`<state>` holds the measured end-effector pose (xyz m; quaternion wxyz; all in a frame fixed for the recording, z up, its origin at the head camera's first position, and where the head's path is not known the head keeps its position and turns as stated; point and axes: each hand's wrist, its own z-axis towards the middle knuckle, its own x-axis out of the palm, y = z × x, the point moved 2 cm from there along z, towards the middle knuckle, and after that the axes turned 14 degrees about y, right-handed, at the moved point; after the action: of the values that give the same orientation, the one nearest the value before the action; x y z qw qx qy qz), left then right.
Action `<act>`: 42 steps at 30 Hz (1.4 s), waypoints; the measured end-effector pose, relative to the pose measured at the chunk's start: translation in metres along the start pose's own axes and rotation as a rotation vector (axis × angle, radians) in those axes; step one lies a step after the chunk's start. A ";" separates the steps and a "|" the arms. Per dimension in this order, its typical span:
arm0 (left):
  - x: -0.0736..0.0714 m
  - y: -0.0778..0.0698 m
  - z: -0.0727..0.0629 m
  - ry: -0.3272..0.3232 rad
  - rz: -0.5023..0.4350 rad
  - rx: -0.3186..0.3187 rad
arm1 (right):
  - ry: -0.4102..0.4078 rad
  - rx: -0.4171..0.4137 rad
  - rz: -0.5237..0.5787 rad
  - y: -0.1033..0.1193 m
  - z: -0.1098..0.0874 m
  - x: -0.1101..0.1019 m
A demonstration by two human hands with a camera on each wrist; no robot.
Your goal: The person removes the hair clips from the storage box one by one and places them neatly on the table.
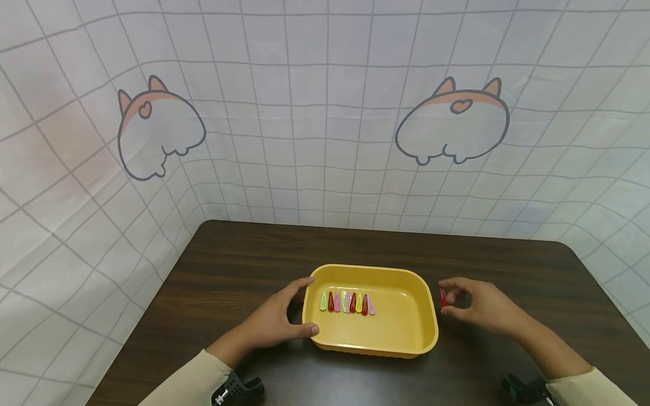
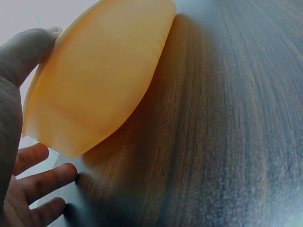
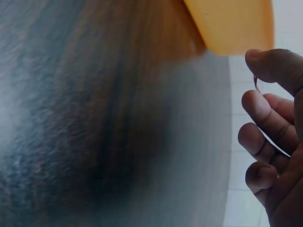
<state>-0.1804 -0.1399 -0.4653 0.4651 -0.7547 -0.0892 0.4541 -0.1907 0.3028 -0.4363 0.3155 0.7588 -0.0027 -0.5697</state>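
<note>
The tray stands on the table; clips lie in it toward nine o'clock, another clip, seemingly raised, just outside at three.

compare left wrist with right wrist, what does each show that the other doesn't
Only the left wrist view shows the left hand, its thumb at the rim of the yellow tray. Only the right wrist view shows the right hand, holding a red clip between thumb and finger. Both show part of the tray's outer side and the dark wooden table.
</note>
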 end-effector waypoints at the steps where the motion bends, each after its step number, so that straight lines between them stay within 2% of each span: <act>1: 0.000 0.000 0.000 -0.001 0.003 -0.002 | 0.007 -0.005 0.003 -0.001 0.001 0.001; 17: -0.002 -0.001 -0.001 -0.003 0.009 -0.012 | 0.076 -0.005 0.007 -0.013 0.005 0.012; 24: -0.001 -0.001 -0.001 -0.005 0.007 0.006 | 0.081 -0.007 -0.022 -0.015 0.007 0.017; 33: 0.000 -0.002 -0.001 0.008 0.001 -0.021 | 0.091 -0.010 -0.022 -0.017 0.008 0.021; 42: -0.001 -0.003 -0.002 0.006 -0.005 -0.017 | 0.089 -0.003 -0.056 -0.014 0.009 0.022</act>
<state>-0.1786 -0.1400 -0.4620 0.4602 -0.7597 -0.0937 0.4498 -0.1957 0.3022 -0.4633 0.3006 0.7828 0.0336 -0.5438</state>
